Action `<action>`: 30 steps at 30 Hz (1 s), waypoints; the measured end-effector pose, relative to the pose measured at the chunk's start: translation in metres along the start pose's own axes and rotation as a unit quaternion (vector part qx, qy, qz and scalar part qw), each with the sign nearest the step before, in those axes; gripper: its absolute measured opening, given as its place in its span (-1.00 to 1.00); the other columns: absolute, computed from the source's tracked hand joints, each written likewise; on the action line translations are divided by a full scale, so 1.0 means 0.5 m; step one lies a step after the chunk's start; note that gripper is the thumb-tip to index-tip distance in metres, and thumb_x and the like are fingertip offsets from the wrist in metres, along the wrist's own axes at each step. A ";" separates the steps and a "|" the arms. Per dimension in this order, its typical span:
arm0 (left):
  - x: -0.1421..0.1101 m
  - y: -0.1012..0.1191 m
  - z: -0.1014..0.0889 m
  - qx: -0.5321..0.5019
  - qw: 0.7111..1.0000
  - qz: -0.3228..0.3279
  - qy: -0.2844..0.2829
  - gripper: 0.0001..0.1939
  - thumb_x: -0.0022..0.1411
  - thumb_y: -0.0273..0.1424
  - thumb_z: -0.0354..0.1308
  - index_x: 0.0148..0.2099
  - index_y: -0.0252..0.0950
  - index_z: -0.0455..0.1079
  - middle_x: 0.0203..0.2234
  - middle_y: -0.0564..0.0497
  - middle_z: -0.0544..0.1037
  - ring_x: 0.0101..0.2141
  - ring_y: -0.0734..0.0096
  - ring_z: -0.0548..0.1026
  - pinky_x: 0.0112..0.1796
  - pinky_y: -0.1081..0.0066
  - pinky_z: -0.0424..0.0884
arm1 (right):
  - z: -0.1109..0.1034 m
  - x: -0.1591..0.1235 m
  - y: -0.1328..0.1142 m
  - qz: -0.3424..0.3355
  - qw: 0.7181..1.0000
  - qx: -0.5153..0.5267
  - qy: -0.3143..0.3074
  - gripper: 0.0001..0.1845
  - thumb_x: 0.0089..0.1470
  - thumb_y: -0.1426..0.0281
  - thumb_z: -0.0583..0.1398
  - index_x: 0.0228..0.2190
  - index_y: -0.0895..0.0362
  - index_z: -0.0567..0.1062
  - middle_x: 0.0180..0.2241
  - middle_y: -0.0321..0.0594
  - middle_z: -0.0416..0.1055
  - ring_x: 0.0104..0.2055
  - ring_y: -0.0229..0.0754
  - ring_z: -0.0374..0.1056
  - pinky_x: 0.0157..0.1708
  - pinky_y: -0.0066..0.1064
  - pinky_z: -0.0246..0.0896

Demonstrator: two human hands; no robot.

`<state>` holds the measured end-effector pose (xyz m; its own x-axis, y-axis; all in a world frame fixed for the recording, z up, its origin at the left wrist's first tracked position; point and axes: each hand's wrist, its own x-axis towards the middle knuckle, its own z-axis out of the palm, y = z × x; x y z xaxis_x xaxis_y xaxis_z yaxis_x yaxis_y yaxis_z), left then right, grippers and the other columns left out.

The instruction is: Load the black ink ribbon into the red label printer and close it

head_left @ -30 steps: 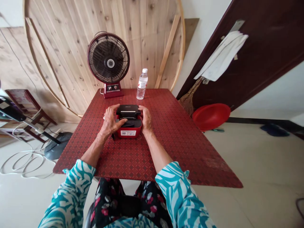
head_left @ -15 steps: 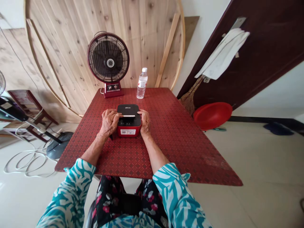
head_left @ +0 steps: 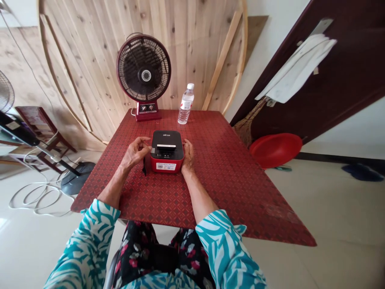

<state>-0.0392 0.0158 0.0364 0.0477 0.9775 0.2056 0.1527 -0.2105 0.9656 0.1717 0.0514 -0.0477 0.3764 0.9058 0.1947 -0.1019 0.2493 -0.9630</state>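
A small red-and-black label printer stands on the table, with a white strip showing at its slot and a white sticker on its front. My right hand grips the printer's right side, its fingers curled along the edge. At the left front corner is my left hand, index finger and thumb apart, with the thumb tip by a small grey patch on the corner. A dark strap or cord hangs below that hand; its upper end is hidden.
Behind the printer stand a dark red fan and a water bottle on the patterned red table. A red basin sits on the floor at right. Left are a chair, a floor fan's base and coiled cable.
My left hand has drawn back from the printer's slot to its left corner. The right hand stays at the right side, its fingers lower. The whole view has shifted slightly.
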 end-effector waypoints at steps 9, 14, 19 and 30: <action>0.001 -0.011 0.017 -0.089 0.994 -0.065 -0.021 -0.44 -0.10 -0.30 0.30 0.00 -0.32 0.34 -0.71 0.26 0.27 -0.69 0.59 0.13 -0.60 0.47 -0.01 | 0.000 0.001 0.004 0.000 1.000 -0.002 0.008 -0.38 0.07 -0.10 0.03 -0.07 0.07 0.47 -0.06 -0.12 0.52 0.01 -0.10 0.39 0.09 -0.17 0.22; 0.004 -0.014 0.020 -0.112 0.991 -0.074 -0.013 -0.41 -0.11 -0.31 0.30 0.02 -0.34 0.35 -0.74 0.28 0.24 -0.71 0.61 0.09 -0.61 0.47 -0.05 | 0.002 -0.003 -0.008 -0.002 1.000 -0.003 0.009 -0.44 0.09 -0.06 0.04 -0.12 0.07 0.50 -0.08 -0.13 0.55 0.01 -0.10 0.39 0.08 -0.17 0.23; 0.011 -0.015 0.012 -0.090 0.993 -0.075 0.010 -0.40 -0.17 -0.34 0.32 -0.01 -0.32 0.38 -0.52 0.13 0.46 -0.64 0.62 0.22 -0.60 0.50 0.03 | 0.001 -0.004 -0.016 0.000 1.000 -0.012 -0.004 -0.40 0.09 -0.09 0.02 -0.11 0.09 0.50 -0.11 -0.09 0.56 0.03 -0.06 0.40 0.08 -0.17 0.24; 0.009 -0.004 0.012 -0.182 0.972 -0.149 -0.009 -0.38 -0.22 -0.46 0.36 0.00 -0.21 0.44 -0.23 0.04 0.49 -0.44 0.55 0.44 -0.55 0.57 0.24 | 0.003 -0.002 -0.014 0.000 1.000 0.006 -0.001 -0.43 0.08 -0.08 0.04 -0.14 0.07 0.51 -0.12 -0.12 0.57 -0.03 -0.09 0.44 0.03 -0.20 0.30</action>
<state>-0.0331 0.0204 0.0345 0.0735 0.9931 -0.0913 -0.1957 0.1041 0.9751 0.1704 0.0491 -0.0407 0.3755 0.9059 0.1956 -0.1122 0.2540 -0.9607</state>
